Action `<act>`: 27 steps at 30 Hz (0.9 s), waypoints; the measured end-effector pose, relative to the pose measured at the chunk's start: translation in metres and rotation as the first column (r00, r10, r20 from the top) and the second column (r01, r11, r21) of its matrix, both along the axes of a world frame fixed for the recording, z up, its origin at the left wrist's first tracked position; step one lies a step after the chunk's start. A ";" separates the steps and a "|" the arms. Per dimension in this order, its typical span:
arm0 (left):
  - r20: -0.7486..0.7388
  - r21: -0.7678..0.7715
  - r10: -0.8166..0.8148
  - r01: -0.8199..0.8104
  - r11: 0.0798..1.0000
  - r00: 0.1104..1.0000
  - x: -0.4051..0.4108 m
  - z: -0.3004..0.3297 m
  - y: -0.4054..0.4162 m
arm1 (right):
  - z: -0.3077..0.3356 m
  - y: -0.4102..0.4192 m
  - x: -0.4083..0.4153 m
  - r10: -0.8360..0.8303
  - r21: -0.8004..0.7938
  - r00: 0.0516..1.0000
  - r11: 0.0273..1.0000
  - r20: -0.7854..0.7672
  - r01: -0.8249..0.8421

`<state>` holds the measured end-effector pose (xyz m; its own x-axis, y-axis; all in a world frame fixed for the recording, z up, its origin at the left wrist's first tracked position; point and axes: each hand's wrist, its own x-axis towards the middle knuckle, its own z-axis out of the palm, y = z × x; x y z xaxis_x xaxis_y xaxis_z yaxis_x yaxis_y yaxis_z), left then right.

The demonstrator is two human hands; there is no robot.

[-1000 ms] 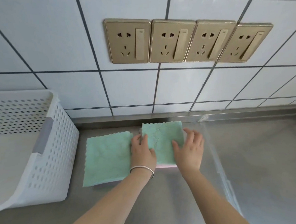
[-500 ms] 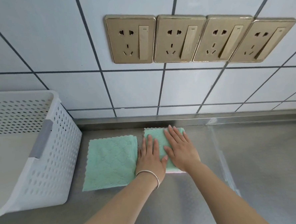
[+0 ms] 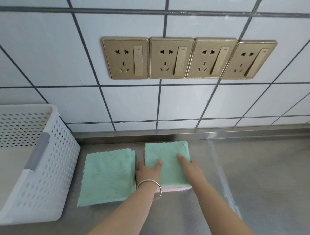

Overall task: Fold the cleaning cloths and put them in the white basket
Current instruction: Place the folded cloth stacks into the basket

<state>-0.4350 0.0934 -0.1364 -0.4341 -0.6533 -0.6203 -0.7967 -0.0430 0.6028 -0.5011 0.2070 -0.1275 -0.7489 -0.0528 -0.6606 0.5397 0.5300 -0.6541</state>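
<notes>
Both hands are on the folded cloth (image 3: 168,163): left hand (image 3: 148,173) grips its left edge, thumb on top; right hand (image 3: 192,168) grips the right edge, forefinger flat on top. The basket (image 3: 50,171) sits well left of the fingers, past the other cloth (image 3: 107,176), so the left hand's nearer.

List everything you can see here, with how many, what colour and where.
folded cloth pile: one, mint green, on the counter beside the basket
folded cloth: one, mint green with a pink edge showing at its near side, right of the pile
white basket: one, white, perforated, far left
counter: one, steel
sockets: four, gold, on the white tiled wall
bracelet: one, silver, left wrist
left hand: at the cloth's left edge, thumb on top
right hand: at its right edge
</notes>
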 end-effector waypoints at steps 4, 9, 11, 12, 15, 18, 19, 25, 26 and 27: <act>0.095 0.095 -0.143 0.134 0.986 0.985 0.004 0.012 0.002 | 0.007 0.017 0.007 -0.029 -0.227 0.979 0.971 0.203 0.076; 0.053 0.010 -0.260 0.260 0.966 0.964 0.020 0.048 0.021 | 0.038 0.041 0.029 -0.024 -0.361 0.979 0.928 0.203 0.097; -0.026 -0.047 -0.257 0.255 0.966 0.966 0.031 0.069 0.024 | 0.058 0.045 0.036 -0.016 -0.360 0.993 0.931 0.119 0.058; -0.066 -0.089 -0.257 0.251 0.964 0.964 0.038 0.080 0.022 | 0.069 0.045 0.040 -0.005 -0.359 0.996 0.932 0.086 0.036; -0.165 -0.231 -0.261 0.220 0.948 0.951 0.067 0.117 0.006 | 0.111 0.029 0.064 0.067 -0.398 0.998 0.915 -0.013 -0.067; -0.270 -0.336 -0.231 0.133 0.932 0.935 0.104 0.156 -0.026 | 0.154 -0.004 0.094 0.124 -0.475 0.987 0.866 -0.102 -0.158; -0.294 -0.373 -0.223 0.103 0.922 0.930 0.118 0.169 -0.040 | 0.167 -0.017 0.105 0.140 -0.508 0.983 0.842 -0.121 -0.182; -0.405 -0.615 -0.196 -0.107 0.781 0.893 0.209 0.247 -0.151 | 0.222 -0.132 0.171 0.251 -0.645 0.953 0.703 -0.170 -0.300; -0.414 -0.652 -0.192 -0.142 0.745 0.890 0.221 0.255 -0.174 | 0.227 -0.158 0.179 0.264 -0.637 0.947 0.702 -0.181 -0.317; -0.410 -0.677 -0.184 -0.163 0.718 0.893 0.231 0.260 -0.198 | 0.232 -0.184 0.187 0.282 -0.627 0.943 0.706 -0.180 -0.330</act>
<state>-0.2041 -0.1046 0.1235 -0.5416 -0.8054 0.2410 -0.4519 0.5207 0.7243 -0.3137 0.0230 0.1049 -0.6557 -0.6776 -0.3330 0.3660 0.1006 -0.9252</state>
